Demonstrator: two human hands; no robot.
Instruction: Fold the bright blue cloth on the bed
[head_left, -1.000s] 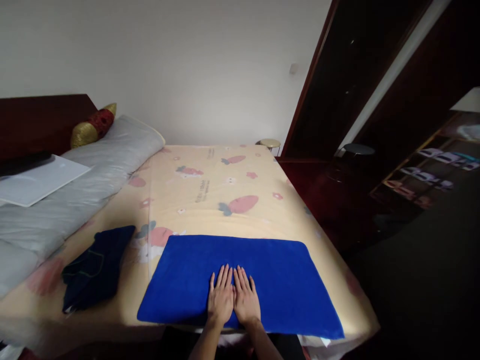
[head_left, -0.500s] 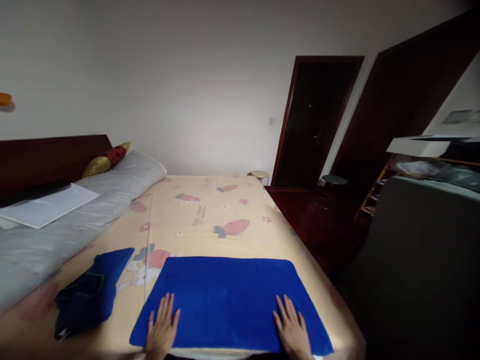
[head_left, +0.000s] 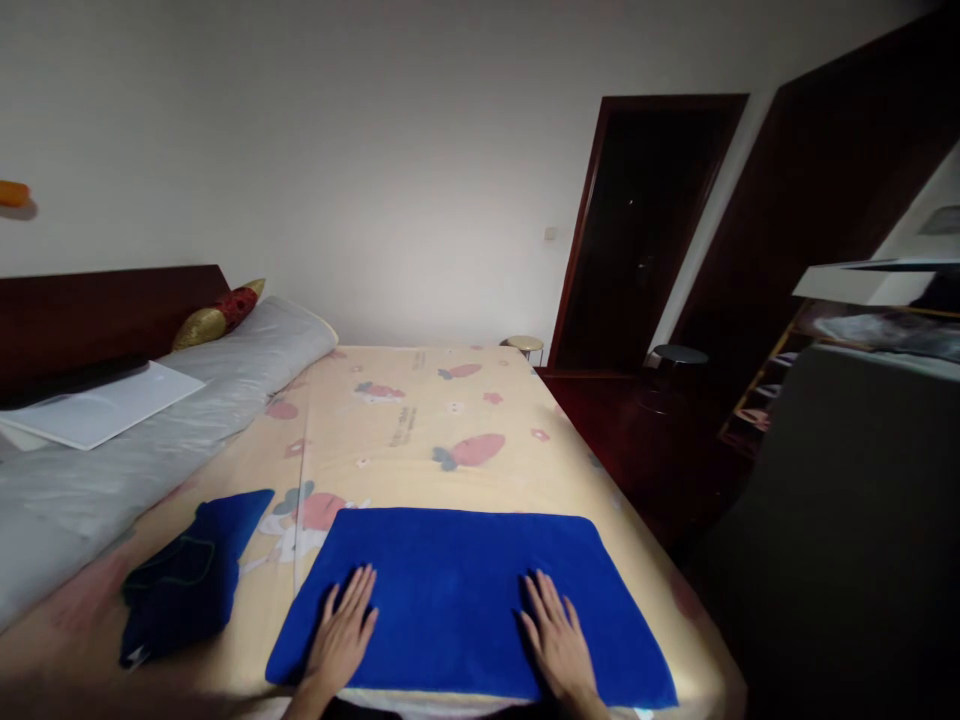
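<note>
Hands flat on a blue towel at the near edge of a bed.

Left hand and right hand lie palm-down on the towel, fingers straight and slightly apart, clamped on nothing. Smoothing goes best, I judge, with even, light pressure, palms flat so the cloth does not bunch. The towel is a plush rectangle with rounded corners, spread flat over the sheet, a thin cream cotton printed with carrots. Left of the towel lies a crumpled dark cloth. Far left, a grey quilt looks sleek, with a white board on it.
</note>
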